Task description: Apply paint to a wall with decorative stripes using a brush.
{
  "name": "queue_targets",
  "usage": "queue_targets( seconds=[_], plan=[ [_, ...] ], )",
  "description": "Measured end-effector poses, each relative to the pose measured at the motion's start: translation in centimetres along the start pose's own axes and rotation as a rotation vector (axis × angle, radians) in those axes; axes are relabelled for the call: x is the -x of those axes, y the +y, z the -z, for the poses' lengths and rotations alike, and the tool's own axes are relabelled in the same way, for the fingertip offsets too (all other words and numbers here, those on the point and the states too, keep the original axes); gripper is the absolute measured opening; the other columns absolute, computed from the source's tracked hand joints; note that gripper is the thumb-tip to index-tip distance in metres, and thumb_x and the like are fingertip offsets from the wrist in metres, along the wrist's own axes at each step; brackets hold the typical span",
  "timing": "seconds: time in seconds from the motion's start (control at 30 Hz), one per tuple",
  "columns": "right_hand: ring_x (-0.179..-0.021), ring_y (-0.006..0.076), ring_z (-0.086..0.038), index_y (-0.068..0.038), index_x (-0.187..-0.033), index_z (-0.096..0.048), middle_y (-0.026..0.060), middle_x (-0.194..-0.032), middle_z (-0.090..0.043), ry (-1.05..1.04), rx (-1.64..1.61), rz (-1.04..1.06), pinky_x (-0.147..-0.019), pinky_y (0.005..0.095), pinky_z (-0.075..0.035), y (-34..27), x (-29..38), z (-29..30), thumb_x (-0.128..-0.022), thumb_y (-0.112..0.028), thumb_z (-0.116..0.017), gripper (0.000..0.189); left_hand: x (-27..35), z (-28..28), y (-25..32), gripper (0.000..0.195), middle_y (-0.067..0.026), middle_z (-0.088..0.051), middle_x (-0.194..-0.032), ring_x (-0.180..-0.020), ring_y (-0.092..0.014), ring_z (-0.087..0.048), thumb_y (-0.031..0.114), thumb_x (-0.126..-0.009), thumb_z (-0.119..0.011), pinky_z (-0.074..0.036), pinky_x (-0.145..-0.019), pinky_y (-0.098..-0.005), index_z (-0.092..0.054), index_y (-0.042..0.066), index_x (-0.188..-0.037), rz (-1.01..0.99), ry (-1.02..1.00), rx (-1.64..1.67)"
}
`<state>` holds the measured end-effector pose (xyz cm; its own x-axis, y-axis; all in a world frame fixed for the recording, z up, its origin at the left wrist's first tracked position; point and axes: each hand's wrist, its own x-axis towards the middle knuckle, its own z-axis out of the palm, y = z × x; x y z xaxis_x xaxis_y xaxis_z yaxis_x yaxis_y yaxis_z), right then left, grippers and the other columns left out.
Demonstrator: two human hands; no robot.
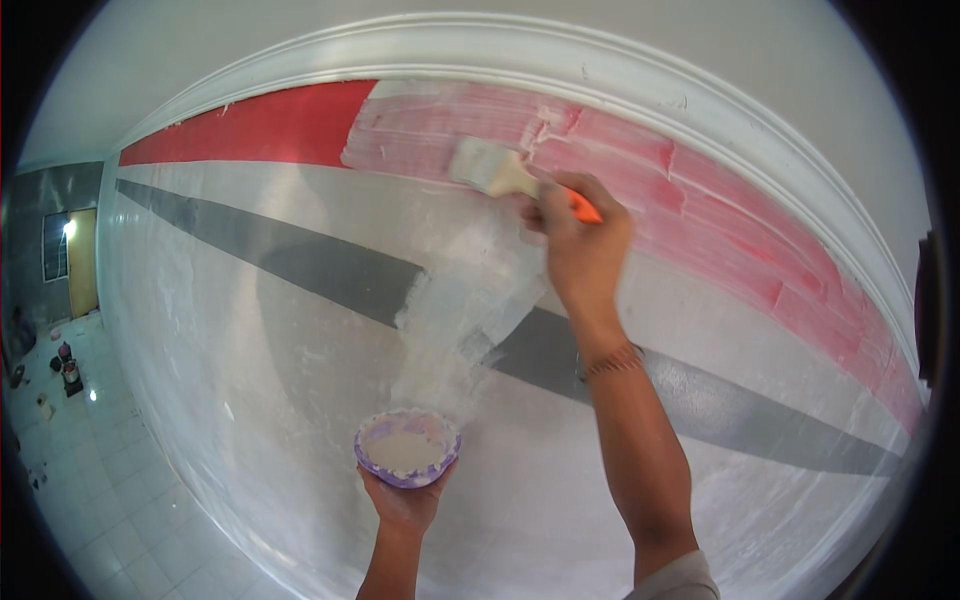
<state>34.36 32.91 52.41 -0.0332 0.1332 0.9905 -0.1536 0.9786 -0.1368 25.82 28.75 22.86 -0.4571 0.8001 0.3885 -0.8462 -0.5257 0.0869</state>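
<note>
My right hand (589, 240) grips a flat paintbrush (517, 178) by its handle, which ends in orange. Its pale, coated bristles lie over the lower part of a red band near the top of the wall. Left of the brush the red band (255, 126) is bare, bright red; around and right of it, a streaky whitish coat (442, 124) lets the red show through. Lower down, my left hand (405, 499) supports a purple bowl (409, 480) from below. Off-white paste (405, 450) lies inside it, and smears crust its rim.
White cornice moulding (525, 52) runs above the red band. A dark grey stripe (337, 277) slants across the wall, crossed by a whitish patch (457, 315). Far below left, a tiled floor (127, 510) holds small items (71, 371) near a yellowish door (82, 262).
</note>
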Motion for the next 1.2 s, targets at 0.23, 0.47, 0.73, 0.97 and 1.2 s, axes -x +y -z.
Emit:
queue_targets(
  seconds=[0.23, 0.47, 0.73, 0.97, 1.2],
  plan=[
    [-0.064, 0.0135, -0.063, 0.006, -0.09, -0.062, 0.0095, -0.071, -0.063, -0.001, 0.091, -0.07, -0.059, 0.0244, -0.052, 2.8, 0.3, -0.3, -0.085, -0.01, -0.056, 0.017, 0.3, -0.2, 0.6, 0.063, -0.0045, -0.043, -0.132, -0.119, -0.029, -0.045, 0.064, -0.083, -0.039, -0.045, -0.091, -0.0512, -0.04, 0.022, -0.13, -0.022, 0.004, 0.014],
    [-0.063, 0.0148, -0.064, 0.004, -0.088, -0.063, 0.0098, -0.072, -0.063, 0.163, 0.147, -0.07, -0.057, 0.0246, -0.052, -0.4, 2.2, 12.1, -0.086, -0.011, -0.057, 0.016, -0.1, 0.1, 0.5, 0.074, -0.0055, -0.039, -0.135, -0.124, -0.032, -0.039, 0.071, -0.078, -0.04, -0.042, -0.094, -0.0532, -0.035, 0.022, -0.133, -0.01, 0.051, -0.066],
    [-0.064, 0.0175, -0.064, 0.006, -0.093, -0.062, 0.0128, -0.075, -0.063, 0.389, 0.346, -0.018, -0.061, 0.0257, -0.052, -5.8, 2.0, 18.9, -0.084, -0.014, -0.06, 0.023, 0.0, -1.4, -0.4, 0.062, -0.0064, -0.043, -0.131, -0.12, -0.031, -0.045, 0.062, -0.083, -0.041, -0.046, -0.09, -0.0509, -0.04, 0.021, -0.13, 0.034, 0.012, 0.001],
    [-0.067, 0.0191, -0.064, 0.007, -0.093, -0.063, 0.0136, -0.078, -0.064, 0.159, 0.072, 0.045, -0.067, 0.0292, -0.055, -1.4, -3.0, 9.7, -0.084, -0.015, -0.061, 0.024, 0.4, -1.7, -0.3, 0.062, -0.0069, -0.042, -0.132, -0.121, -0.03, -0.043, 0.062, -0.083, -0.042, -0.045, -0.091, -0.0506, -0.039, 0.021, -0.13, 0.03, 0.013, 0.011],
    [-0.059, 0.0173, -0.063, 0.005, -0.082, -0.064, 0.0131, -0.064, -0.064, 0.194, 0.148, 0.179, -0.059, 0.0287, -0.05, 2.9, -6.3, 2.1, -0.077, -0.015, -0.063, 0.021, 0.6, -1.4, 0.4, 0.063, -0.0042, -0.04, -0.134, -0.123, -0.03, -0.04, 0.063, -0.082, -0.044, -0.043, -0.092, -0.0515, -0.038, 0.024, -0.131, -0.051, 0.062, -0.137]
  ],
)
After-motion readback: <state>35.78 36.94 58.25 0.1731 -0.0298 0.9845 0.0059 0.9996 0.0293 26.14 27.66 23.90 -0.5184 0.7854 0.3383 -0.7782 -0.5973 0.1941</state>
